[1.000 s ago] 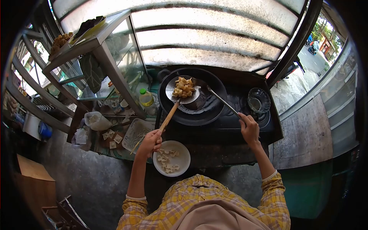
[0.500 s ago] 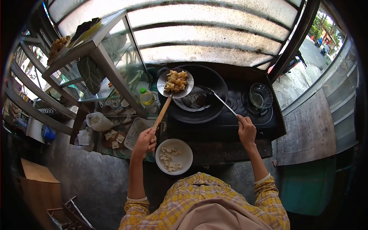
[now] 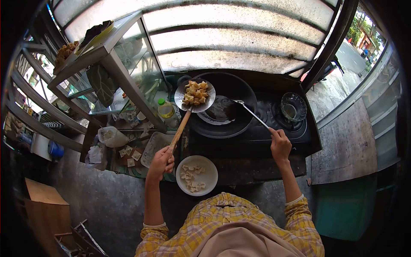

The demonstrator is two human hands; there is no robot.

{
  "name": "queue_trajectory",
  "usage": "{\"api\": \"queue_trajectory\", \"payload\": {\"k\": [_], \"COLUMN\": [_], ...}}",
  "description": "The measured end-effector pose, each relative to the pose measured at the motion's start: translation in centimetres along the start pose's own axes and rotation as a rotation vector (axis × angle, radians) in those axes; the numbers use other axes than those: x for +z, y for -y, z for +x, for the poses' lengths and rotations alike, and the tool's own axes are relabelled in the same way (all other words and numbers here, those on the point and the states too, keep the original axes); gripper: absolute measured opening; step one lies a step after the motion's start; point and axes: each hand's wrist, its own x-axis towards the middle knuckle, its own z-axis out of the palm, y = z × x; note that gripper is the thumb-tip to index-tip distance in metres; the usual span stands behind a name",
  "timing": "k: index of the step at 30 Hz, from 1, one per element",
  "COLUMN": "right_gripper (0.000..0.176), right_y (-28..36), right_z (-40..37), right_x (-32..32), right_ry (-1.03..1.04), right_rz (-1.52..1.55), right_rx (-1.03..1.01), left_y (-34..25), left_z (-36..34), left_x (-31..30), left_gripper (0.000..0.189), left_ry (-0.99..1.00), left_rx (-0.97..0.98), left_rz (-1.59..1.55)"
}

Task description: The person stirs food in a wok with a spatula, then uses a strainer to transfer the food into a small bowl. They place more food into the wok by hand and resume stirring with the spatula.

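My left hand (image 3: 162,162) grips the wooden handle of a round skimmer (image 3: 195,95) heaped with golden fried pieces, held at the left rim of a black wok (image 3: 239,118). My right hand (image 3: 280,143) holds the end of a long metal spatula (image 3: 252,115) whose tip rests in the wok's dark oil. A white plate (image 3: 209,171) with pale uncooked pieces sits just below the wok, between my arms.
A glass display case (image 3: 124,60) stands left, with fried food on its top shelf. An oil bottle (image 3: 165,110), a tray (image 3: 150,147) and a bag (image 3: 112,136) lie beside the stove. A glass lid (image 3: 293,108) rests on the right burner. A cardboard box (image 3: 43,205) sits low left.
The skimmer loaded with fried pieces has lifted out of the wok's centre and moved left to its rim. The spatula tip has stayed in the wok.
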Motion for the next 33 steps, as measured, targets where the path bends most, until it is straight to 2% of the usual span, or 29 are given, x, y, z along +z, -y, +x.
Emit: {"api": "queue_trajectory", "payload": {"k": [5, 11, 14, 20, 24, 27, 28, 31, 32, 33], "right_gripper": [0.027, 0.027, 0.029, 0.036, 0.038, 0.037, 0.039, 0.042, 0.041, 0.040], "right_y": [-0.5, 1.1, 2.7, 7.2, 9.5, 10.8, 10.8, 11.5, 12.9, 13.9], "right_z": [-0.1, 0.0, 0.4, 0.7, -0.4, -1.3, -1.9, -3.4, -3.1, -3.0], "right_x": [0.2, -0.3, -0.8, -0.2, 1.8, 2.3, 3.3, 5.1, 3.4, 2.8], "right_ry": [0.038, -0.044, -0.098, -0.004, 0.056, 0.156, 0.083, 0.303, 0.490, 0.522], "right_rz": [-0.055, 0.149, 0.278, 0.357, 0.340, 0.560, 0.657, 0.961, 1.263, 1.364], "right_rx": [0.011, 0.106, 0.085, -0.025, -0.044, 0.089, 0.040, 0.234, 0.496, 0.522], "left_y": [0.3, 0.8, 1.2, 1.2, 2.1, 2.6, 2.8, 3.9, 4.2, 4.5], "left_z": [0.0, 0.4, 0.8, 1.4, 2.0, 2.1, 2.1, 2.7, 2.8, 2.9], "left_x": [0.2, 0.6, 0.9, 2.5, 3.0, 3.7, 4.2, 4.7, 5.0, 5.2], "left_gripper": [0.027, 0.026, 0.024, 0.017, 0.019, 0.021, 0.020, 0.025, 0.024, 0.024], "left_ry": [-0.015, -0.019, -0.022, 0.038, 0.072, 0.064, 0.057, 0.062, 0.056, 0.050], "left_rx": [-0.018, -0.046, -0.051, -0.052, -0.061, -0.061, -0.064, -0.059, -0.062, -0.065], "left_rz": [0.019, 0.031, 0.035, 0.036, 0.016, 0.022, 0.014, 0.005, 0.000, -0.006]}}
